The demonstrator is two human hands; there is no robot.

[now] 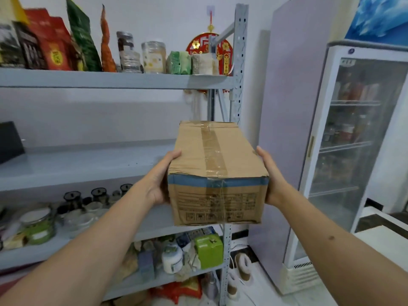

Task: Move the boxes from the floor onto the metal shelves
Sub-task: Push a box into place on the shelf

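Two bare forearms reach forward from the bottom corners, and between them a cardboard box [217,173] is held in the air, clear of any shelf. The left hand [159,181] presses its palm flat against the box's left side, thumb lying along the top edge, fingers hidden behind the cardboard. The right hand [272,177] does the same on the right side, palm against the wall, fingertips reaching toward the top edge. Both hands are mostly straight, clamping the box from either side rather than curling round it. The box is long, sealed with clear tape down its top, with a blue band and printed markings on the near end, whose corners are crumpled.

Just beyond and left of the held box runs a grey metal shelf [92,164], with a dark object [10,141] at its far left. Below the hands, a lower shelf holds jars [38,226] and black-lidded containers; lower still sit a green box [209,250] and a white tub [172,258]. Above the box, the top shelf [110,79] carries red and green packets and clear jars. A red ornament [209,51] hangs on the wall behind the shelf post. Right of the right hand stands a glass-door fridge [353,140]
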